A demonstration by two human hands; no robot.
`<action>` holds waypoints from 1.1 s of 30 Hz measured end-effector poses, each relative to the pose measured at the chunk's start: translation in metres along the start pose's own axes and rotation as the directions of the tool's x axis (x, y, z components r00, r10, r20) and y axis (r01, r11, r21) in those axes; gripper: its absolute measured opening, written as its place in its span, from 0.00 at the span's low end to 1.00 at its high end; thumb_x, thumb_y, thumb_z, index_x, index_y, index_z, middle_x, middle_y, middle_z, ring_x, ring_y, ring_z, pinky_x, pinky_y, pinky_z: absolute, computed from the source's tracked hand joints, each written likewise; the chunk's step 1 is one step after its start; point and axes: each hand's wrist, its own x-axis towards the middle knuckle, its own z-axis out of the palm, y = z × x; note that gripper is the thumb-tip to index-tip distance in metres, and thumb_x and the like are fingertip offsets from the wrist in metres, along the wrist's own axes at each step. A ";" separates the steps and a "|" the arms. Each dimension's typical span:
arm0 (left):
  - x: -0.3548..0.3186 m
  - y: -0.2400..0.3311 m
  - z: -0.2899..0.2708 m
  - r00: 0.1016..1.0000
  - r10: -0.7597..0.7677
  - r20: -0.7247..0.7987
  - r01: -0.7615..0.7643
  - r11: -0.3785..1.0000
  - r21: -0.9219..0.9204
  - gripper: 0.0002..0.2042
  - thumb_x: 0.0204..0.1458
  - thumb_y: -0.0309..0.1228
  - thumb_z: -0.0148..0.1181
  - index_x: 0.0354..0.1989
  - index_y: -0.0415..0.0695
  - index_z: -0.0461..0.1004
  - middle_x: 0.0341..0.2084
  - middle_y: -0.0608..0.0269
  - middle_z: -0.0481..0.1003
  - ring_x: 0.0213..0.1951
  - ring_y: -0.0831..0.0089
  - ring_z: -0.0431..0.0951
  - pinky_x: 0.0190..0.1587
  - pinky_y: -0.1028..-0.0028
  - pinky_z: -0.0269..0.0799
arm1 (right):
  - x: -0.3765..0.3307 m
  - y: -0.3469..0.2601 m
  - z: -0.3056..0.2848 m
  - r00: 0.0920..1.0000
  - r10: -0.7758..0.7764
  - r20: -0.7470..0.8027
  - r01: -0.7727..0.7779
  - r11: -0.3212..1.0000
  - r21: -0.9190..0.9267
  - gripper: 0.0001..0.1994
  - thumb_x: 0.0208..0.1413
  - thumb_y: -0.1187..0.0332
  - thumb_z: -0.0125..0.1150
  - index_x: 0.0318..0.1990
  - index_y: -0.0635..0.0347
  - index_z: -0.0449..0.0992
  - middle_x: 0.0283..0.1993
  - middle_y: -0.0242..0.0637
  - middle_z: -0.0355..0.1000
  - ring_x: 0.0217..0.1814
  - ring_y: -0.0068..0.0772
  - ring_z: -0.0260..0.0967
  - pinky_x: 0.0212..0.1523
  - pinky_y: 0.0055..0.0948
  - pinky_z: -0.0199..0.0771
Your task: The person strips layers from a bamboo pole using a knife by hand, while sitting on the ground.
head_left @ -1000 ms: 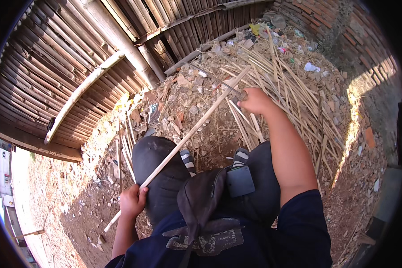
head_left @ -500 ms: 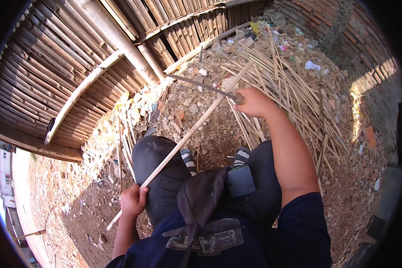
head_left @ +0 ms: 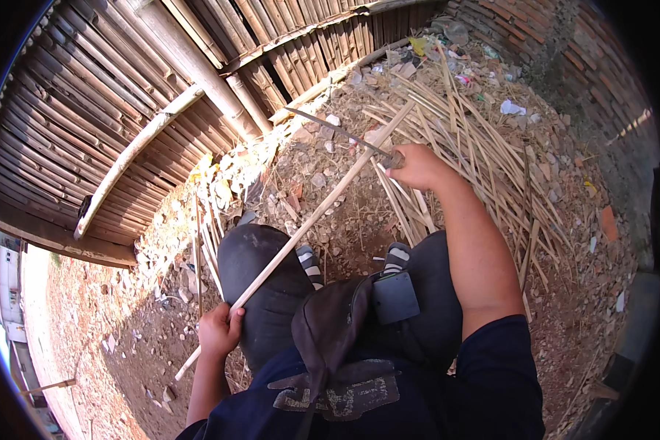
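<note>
1. The knife [head_left: 337,130] has swung up and left since a moment ago, its blade now off the stick [head_left: 308,224].
2. The right hand [head_left: 418,166] is closed on the knife handle, just right of the stick's far end.
3. The left hand [head_left: 220,331] grips the stick's near end, beside the knee [head_left: 260,279].
4. The stick pile [head_left: 484,147] lies right of the stick; the fence [head_left: 110,95] stands left.
</note>
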 end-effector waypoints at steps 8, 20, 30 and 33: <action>0.001 0.002 -0.002 1.000 0.006 0.001 -0.006 1.000 -0.010 0.22 0.58 0.43 0.63 0.19 0.42 0.63 0.13 0.48 0.69 0.19 0.45 0.72 0.23 0.54 0.65 | -0.002 -0.005 -0.005 0.998 0.023 0.050 -0.023 1.000 -0.004 0.29 0.50 0.55 0.71 0.57 0.63 0.76 0.48 0.53 0.78 0.52 0.53 0.76 0.54 0.43 0.75; 0.002 -0.001 0.000 0.999 0.042 -0.012 -0.042 0.999 -0.001 0.23 0.58 0.42 0.63 0.18 0.42 0.63 0.12 0.48 0.68 0.18 0.45 0.72 0.23 0.54 0.65 | -0.003 -0.001 -0.003 1.000 -0.010 0.006 0.010 1.000 -0.025 0.29 0.49 0.55 0.72 0.55 0.64 0.76 0.47 0.53 0.78 0.51 0.53 0.76 0.53 0.42 0.75; 0.002 -0.002 0.000 1.000 0.027 -0.002 -0.027 1.000 -0.014 0.23 0.58 0.42 0.63 0.18 0.42 0.62 0.13 0.48 0.68 0.18 0.45 0.72 0.23 0.54 0.64 | -0.005 0.002 -0.002 0.998 -0.049 -0.037 0.049 0.999 0.015 0.27 0.49 0.56 0.72 0.51 0.67 0.78 0.43 0.54 0.78 0.48 0.54 0.77 0.50 0.42 0.75; 0.002 -0.001 0.000 0.999 0.033 0.004 -0.033 0.998 -0.045 0.22 0.60 0.39 0.61 0.19 0.40 0.62 0.12 0.46 0.65 0.17 0.45 0.69 0.23 0.57 0.62 | -0.004 0.002 -0.002 0.999 -0.041 -0.028 0.042 0.999 0.017 0.27 0.49 0.56 0.72 0.51 0.67 0.78 0.43 0.54 0.78 0.47 0.54 0.77 0.50 0.43 0.75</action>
